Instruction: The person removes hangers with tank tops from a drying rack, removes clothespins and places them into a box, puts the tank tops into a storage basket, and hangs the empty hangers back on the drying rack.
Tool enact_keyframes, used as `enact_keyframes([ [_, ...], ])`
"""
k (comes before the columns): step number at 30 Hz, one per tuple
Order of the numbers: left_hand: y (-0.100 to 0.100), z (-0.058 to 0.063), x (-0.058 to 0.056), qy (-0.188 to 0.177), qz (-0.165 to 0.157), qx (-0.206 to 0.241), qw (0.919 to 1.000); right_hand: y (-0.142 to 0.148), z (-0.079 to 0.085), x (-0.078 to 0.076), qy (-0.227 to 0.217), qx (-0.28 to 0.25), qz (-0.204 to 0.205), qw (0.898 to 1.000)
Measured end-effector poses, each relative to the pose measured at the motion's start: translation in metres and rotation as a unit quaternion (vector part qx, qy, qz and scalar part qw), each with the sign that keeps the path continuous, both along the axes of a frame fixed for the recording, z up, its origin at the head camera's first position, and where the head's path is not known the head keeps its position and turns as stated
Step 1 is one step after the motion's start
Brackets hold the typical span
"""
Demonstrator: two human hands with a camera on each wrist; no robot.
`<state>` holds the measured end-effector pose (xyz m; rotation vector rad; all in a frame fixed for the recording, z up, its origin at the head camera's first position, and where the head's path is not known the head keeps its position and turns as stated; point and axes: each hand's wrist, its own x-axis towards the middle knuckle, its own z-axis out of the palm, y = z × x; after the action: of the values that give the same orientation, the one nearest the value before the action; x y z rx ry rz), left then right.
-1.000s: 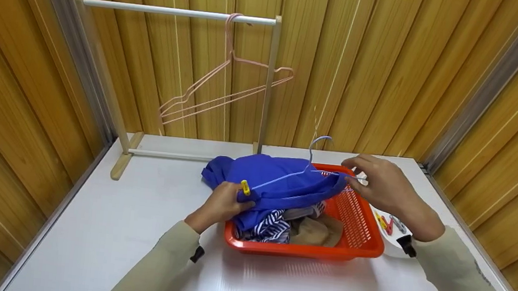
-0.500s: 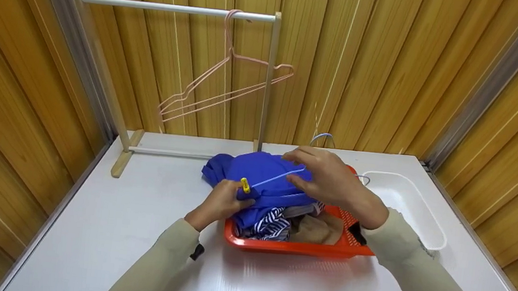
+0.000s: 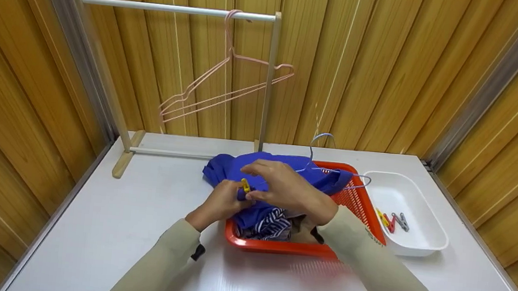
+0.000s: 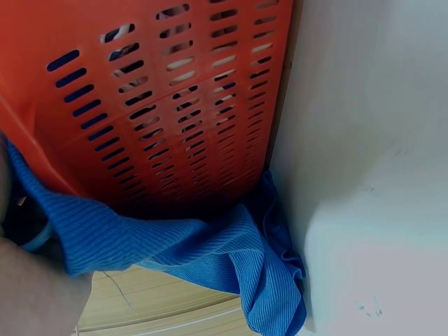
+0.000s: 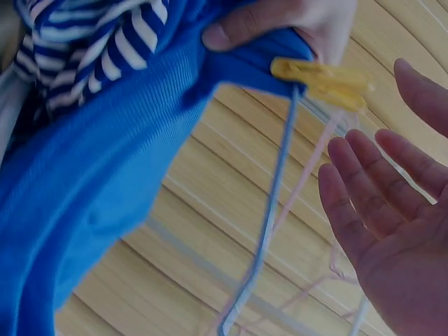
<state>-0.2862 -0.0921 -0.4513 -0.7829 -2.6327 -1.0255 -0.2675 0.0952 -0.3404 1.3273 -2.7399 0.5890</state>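
Note:
My left hand (image 3: 219, 203) pinches a corner of a blue ribbed garment (image 3: 219, 168) at one end of a light-blue wire hanger (image 5: 268, 217). A yellow clothespin (image 5: 323, 78) is clipped there, right beside the left fingers. In the right wrist view, my right hand (image 5: 392, 217) has its fingers spread and relaxed, a small gap from the clothespin, and holds nothing. The garment drapes over a red plastic basket (image 3: 277, 247). The hanger's hook stands up behind my right hand, and its far end sticks out past the basket's right side.
Zebra-striped cloth (image 3: 272, 225) lies in the basket. To the right, a white tray (image 3: 392, 191) holds yellow, red and grey clothespins (image 3: 402, 222). At the back left stands a rack (image 3: 177, 9), with pink hangers (image 3: 230, 52) on its bar. Wood-patterned walls enclose the table.
My right hand has let go of the hanger's right end and moved left across the garment to the yellow clothespin. My left hand has kept its grip in place.

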Motion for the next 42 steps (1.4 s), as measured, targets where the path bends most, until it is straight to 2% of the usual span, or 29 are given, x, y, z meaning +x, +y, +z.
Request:
enact_keyframes([
  [6,0.001,0.0,0.001,-0.011,0.01,0.003,0.9999,-0.008,-0.012,-0.006,0.003,0.006,-0.004,1.0],
  [13,0.002,0.001,0.003,-0.015,0.006,0.001,0.9999,-0.01,-0.017,-0.009,0.009,-0.011,-0.001,1.0],
  [21,0.002,-0.001,0.002,0.011,-0.005,0.004,0.9999,-0.012,-0.021,-0.011,0.063,-0.048,0.017,0.997],
  [30,0.002,-0.001,0.003,0.014,-0.008,-0.002,0.9999,-0.014,-0.024,-0.015,0.13,-0.078,0.043,0.987],
  [35,0.001,0.001,0.003,0.001,-0.01,-0.011,0.9999,-0.012,-0.018,-0.012,0.115,-0.083,0.026,0.99],
  [42,0.0,0.003,0.0,-0.029,-0.006,-0.018,0.9994,0.001,-0.007,-0.013,0.055,-0.109,-0.005,0.993],
])
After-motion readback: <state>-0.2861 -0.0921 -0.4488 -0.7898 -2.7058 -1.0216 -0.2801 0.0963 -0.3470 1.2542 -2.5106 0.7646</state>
